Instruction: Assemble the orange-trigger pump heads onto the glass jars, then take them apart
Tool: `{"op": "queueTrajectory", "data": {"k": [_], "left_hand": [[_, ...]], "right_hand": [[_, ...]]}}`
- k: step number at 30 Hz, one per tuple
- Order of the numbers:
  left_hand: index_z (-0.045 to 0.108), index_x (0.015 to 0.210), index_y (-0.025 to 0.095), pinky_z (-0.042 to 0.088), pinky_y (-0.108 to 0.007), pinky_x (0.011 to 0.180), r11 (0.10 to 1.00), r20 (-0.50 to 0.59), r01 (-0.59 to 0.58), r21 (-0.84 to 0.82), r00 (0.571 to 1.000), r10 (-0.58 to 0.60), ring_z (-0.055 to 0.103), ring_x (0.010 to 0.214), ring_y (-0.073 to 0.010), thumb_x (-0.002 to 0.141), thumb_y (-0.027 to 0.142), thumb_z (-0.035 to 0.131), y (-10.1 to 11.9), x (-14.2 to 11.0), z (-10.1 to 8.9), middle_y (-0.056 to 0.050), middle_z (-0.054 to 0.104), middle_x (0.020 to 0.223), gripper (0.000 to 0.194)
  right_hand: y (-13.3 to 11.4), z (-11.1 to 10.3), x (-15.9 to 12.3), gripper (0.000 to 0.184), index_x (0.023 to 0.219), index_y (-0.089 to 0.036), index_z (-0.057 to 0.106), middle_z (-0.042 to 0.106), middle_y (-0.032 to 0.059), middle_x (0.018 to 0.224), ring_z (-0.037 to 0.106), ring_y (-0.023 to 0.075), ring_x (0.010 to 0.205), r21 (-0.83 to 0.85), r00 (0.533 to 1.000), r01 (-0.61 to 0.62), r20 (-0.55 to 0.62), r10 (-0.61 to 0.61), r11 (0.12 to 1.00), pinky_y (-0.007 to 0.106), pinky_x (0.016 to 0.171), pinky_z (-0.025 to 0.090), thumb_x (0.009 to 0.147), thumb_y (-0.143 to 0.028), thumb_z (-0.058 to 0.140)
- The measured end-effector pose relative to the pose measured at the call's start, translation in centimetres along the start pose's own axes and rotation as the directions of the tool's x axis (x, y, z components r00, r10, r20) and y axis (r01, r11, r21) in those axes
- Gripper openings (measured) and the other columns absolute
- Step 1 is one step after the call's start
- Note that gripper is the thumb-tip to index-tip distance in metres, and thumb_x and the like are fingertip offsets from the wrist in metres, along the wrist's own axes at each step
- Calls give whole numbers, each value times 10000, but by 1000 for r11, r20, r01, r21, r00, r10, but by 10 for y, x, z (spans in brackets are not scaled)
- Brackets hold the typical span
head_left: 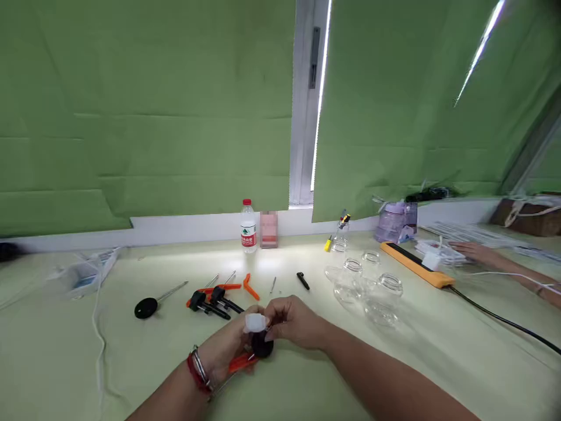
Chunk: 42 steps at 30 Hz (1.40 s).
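While curled, hands (228, 344) (295, 320) on black disc (262, 346)

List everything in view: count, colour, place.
Window covers: 2+, green, back.
Table: 1, pale green, foreground.
Bottle: 1, clear, red cap, back.
Box: 1, pink, beside bottle.
Jars: several, clear, right of centre.
Jug: 1, purple, back right.
Power strip: 1, orange-black, right.
Cables: several, white/black, both sides.
Tub: 1, whitish, left.
Rod with disc: 1, silver-black, left.
Fittings: 2, black, left of centre.
Bent piece: 1, orange, centre.
Pen-like stick: 1, black, centre.
Co-worker's hand: 1, bare, far right.
Held parts: count unclear, black, white, orange, bottom centre.
Left hand: 1, bare, around held parts.
Right hand: 1, bare, at held parts.
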<state>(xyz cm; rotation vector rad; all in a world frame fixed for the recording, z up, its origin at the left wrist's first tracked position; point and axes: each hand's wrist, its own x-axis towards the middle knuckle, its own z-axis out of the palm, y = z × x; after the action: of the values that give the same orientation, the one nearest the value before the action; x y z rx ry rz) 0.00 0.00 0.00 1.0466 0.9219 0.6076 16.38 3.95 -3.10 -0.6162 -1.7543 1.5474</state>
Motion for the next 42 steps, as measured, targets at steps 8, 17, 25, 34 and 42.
{"op": "queueTrajectory", "data": {"k": [8, 17, 25, 34, 42], "left_hand": [[465, 937, 221, 345, -173, 365, 1000, -7, -1, 12, 1000, 1, 481, 587, -132, 692, 414, 500, 0, -5, 0, 11, 445, 697, 313], [479, 970, 224, 355, -176, 370, 1000, 11, -9, 10, 1000, 9, 477, 590, -128, 710, 447, 497, -3, -4, -5, 2, 458, 737, 343], [478, 1023, 220, 353, -180, 369, 1000, -4, 4, 13, 1000, -4, 495, 600, -140, 718, 429, 494, -2, -6, -5, -10, 478, 753, 371], [485, 1029, 224, 356, -178, 373, 1000, 17, -9, 17, 1000, 8, 520, 637, -154, 727, 424, 491, -2, -3, -7, -19, 494, 785, 362], [478, 1018, 227, 353, -174, 371, 1000, 13, 1, 16, 1000, -1, 530, 645, -158, 716, 428, 497, -3, -4, -7, -18, 502, 791, 363]], "right_hand": [[-10, 1, -5, 203, 716, -138, 629, 597, -7, 712, 544, 120, 685, -7, 1000, 0, 4, 0, 1000, 264, 666, 436, 576, -207, 758], [-11, 2, -6, 228, 711, -135, 626, 582, -14, 699, 511, 101, 640, -57, 1000, -18, -17, 17, 998, 243, 615, 420, 543, -187, 770], [-15, 3, -5, 224, 691, -131, 610, 559, -22, 668, 474, 86, 605, -92, 998, -55, -39, 51, 994, 226, 578, 397, 534, -180, 764], [-12, 2, -5, 261, 692, -137, 610, 542, -29, 643, 470, 88, 596, -110, 998, -59, -43, 54, 992, 236, 588, 397, 530, -250, 779], [-11, 3, -3, 276, 681, -136, 591, 542, -26, 652, 472, 87, 604, -96, 998, -47, -47, 43, 994, 232, 585, 401, 526, -261, 782]]}}
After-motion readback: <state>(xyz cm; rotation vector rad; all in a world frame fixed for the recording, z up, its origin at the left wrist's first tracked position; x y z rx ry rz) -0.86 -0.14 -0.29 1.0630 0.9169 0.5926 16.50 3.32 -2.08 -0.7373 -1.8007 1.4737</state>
